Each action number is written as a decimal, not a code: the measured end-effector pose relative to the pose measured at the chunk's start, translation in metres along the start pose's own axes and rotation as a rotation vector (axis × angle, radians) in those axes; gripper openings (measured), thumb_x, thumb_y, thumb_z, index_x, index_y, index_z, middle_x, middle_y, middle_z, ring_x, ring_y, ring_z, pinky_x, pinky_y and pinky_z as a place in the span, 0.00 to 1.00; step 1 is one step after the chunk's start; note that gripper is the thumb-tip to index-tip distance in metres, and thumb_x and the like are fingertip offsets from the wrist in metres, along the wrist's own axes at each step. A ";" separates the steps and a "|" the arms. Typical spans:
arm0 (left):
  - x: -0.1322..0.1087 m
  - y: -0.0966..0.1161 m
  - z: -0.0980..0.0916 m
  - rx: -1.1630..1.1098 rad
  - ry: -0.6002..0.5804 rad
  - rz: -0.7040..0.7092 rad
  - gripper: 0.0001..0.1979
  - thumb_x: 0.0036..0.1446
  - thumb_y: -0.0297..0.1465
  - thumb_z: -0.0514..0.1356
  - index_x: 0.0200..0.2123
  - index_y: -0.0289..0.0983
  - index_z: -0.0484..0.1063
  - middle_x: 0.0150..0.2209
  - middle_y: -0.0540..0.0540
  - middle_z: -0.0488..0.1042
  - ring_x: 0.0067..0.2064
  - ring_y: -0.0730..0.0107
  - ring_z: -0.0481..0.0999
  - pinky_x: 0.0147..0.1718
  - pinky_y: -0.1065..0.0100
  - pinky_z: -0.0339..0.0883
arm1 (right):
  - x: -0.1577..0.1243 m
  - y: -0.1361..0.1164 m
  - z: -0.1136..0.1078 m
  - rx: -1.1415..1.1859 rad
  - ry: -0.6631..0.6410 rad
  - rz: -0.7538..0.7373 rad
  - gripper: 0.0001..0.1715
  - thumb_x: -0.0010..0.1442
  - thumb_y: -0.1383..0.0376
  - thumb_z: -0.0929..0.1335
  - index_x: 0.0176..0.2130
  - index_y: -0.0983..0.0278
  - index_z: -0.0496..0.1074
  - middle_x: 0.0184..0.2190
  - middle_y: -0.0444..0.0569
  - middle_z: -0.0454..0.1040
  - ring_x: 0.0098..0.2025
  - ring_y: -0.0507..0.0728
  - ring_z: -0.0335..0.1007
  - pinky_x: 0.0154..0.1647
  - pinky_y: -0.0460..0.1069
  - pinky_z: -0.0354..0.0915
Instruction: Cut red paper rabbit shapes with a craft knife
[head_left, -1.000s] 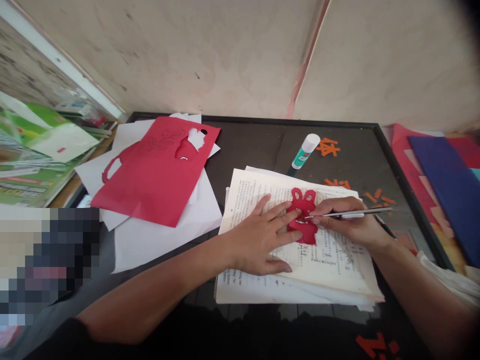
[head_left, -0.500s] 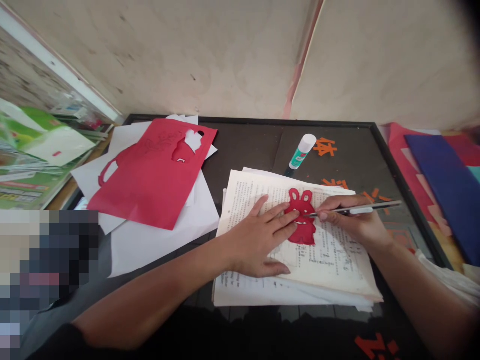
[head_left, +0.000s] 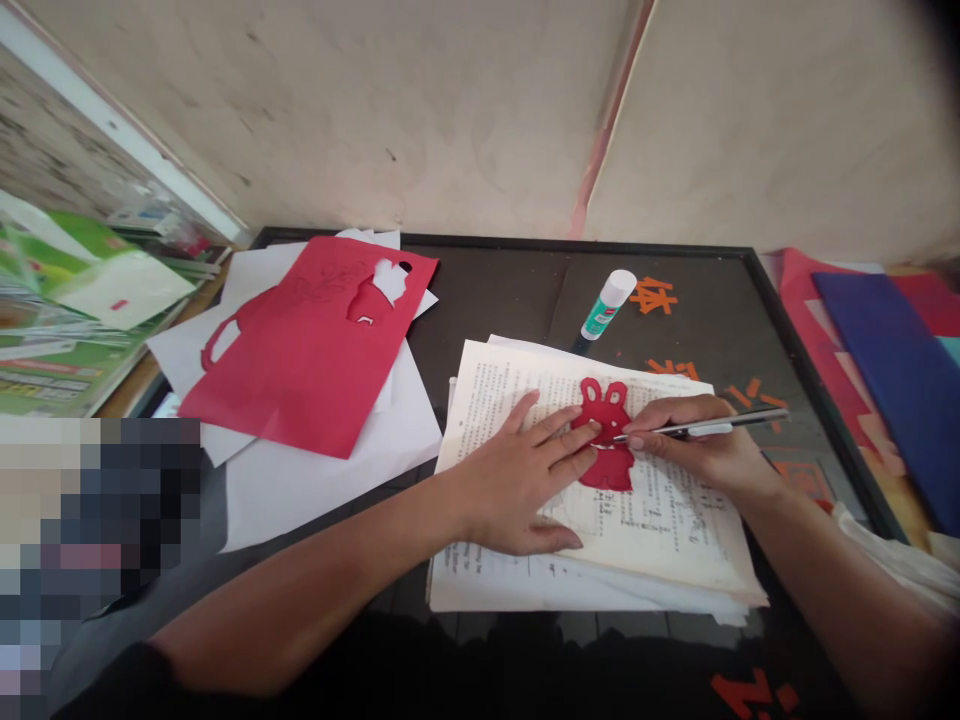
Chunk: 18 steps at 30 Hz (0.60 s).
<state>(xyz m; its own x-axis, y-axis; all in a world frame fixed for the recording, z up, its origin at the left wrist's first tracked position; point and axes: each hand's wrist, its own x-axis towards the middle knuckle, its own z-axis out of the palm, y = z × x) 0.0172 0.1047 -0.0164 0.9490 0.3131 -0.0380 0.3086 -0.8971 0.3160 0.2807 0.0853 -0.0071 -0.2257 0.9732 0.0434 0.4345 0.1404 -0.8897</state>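
Stained plaster wall (head_left: 375,120) rises behind a dark, black-framed bench (head_left: 487,290). On the bench stand a glue stick (head_left: 606,305) and orange paper characters (head_left: 652,295), and toward the left a red sheet (head_left: 300,370) with cut-out holes lies on white paper (head_left: 315,510). Blue card (head_left: 892,370) lies beyond the bench's right edge. A flat red rabbit cutout (head_left: 606,405), with two upright ears and a rounded body, sits near the middle of a stack of printed pages (head_left: 495,400). The left hand (head_left: 517,480) is spread, its fingertips (head_left: 592,425) pressing on the rabbit. The right hand (head_left: 701,445) pinches a slim metal tool (head_left: 712,428), its tip at the rabbit's middle.
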 end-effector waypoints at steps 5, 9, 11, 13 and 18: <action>0.001 0.001 -0.001 0.001 -0.003 -0.001 0.42 0.62 0.55 0.50 0.69 0.33 0.49 0.72 0.39 0.41 0.72 0.50 0.33 0.65 0.41 0.18 | -0.001 0.004 0.000 -0.009 -0.012 -0.012 0.06 0.54 0.60 0.76 0.31 0.61 0.81 0.29 0.48 0.82 0.30 0.56 0.78 0.32 0.49 0.73; 0.001 0.001 -0.002 0.003 0.014 0.040 0.40 0.64 0.52 0.51 0.69 0.32 0.48 0.72 0.39 0.40 0.73 0.52 0.34 0.66 0.42 0.18 | -0.001 0.004 -0.002 -0.001 -0.038 -0.039 0.04 0.55 0.62 0.75 0.32 0.60 0.81 0.30 0.47 0.82 0.32 0.55 0.78 0.34 0.48 0.73; 0.001 0.001 -0.001 -0.010 0.001 0.041 0.40 0.64 0.52 0.50 0.69 0.32 0.49 0.71 0.37 0.43 0.72 0.52 0.36 0.66 0.42 0.20 | 0.000 0.003 -0.003 -0.009 -0.063 -0.054 0.04 0.56 0.62 0.75 0.32 0.60 0.81 0.30 0.46 0.82 0.31 0.54 0.78 0.33 0.48 0.73; 0.000 0.001 -0.001 -0.019 -0.008 0.030 0.40 0.64 0.52 0.51 0.69 0.33 0.49 0.71 0.37 0.43 0.72 0.51 0.37 0.66 0.42 0.22 | 0.001 0.002 -0.005 -0.022 -0.082 -0.070 0.04 0.56 0.62 0.75 0.33 0.60 0.81 0.29 0.46 0.82 0.31 0.54 0.77 0.33 0.47 0.72; 0.000 0.001 -0.001 -0.008 -0.020 0.017 0.40 0.64 0.52 0.51 0.69 0.33 0.47 0.71 0.38 0.42 0.73 0.55 0.35 0.66 0.45 0.18 | 0.001 0.006 -0.009 -0.041 -0.099 -0.069 0.04 0.56 0.62 0.75 0.33 0.60 0.81 0.30 0.46 0.82 0.31 0.54 0.77 0.33 0.48 0.72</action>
<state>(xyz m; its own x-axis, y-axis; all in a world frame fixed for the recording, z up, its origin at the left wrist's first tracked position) 0.0176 0.1038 -0.0149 0.9551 0.2919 -0.0513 0.2924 -0.8996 0.3244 0.2905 0.0885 -0.0085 -0.3409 0.9384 0.0570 0.4497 0.2160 -0.8667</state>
